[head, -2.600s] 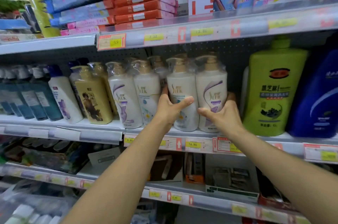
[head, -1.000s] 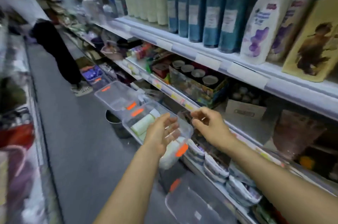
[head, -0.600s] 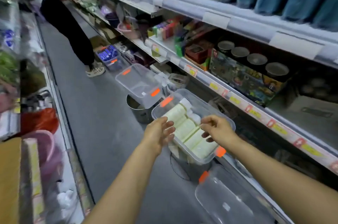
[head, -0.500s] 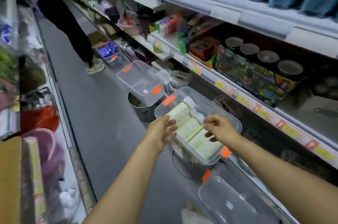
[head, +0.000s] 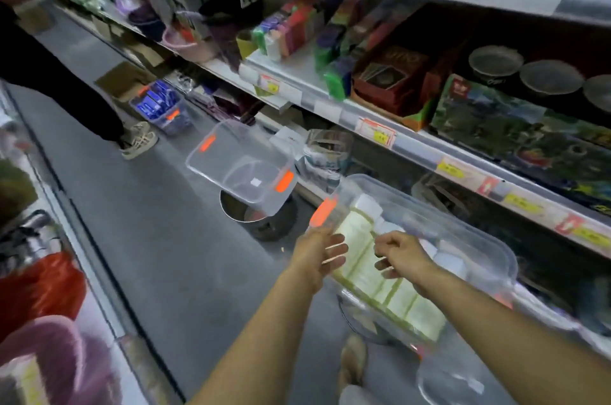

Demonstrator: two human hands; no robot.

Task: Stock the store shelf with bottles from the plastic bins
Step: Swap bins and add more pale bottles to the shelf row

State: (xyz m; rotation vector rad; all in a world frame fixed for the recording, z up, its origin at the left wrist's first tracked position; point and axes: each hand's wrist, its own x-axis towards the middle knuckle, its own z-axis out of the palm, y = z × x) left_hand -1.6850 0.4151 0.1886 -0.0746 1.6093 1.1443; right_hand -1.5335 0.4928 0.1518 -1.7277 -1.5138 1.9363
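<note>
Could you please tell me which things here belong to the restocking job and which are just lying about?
Job: bottles, full bin, empty bin, left hand, right hand.
Lying about: pot, blue basket, red bag, another person's shoe.

The grey floor (head: 158, 239) runs along a narrow aisle. On the right, tiered shelving (head: 413, 146) carries price labels (head: 377, 135) on its front edges. A second rack (head: 92, 285) borders the left. Lighting is dim.
</note>
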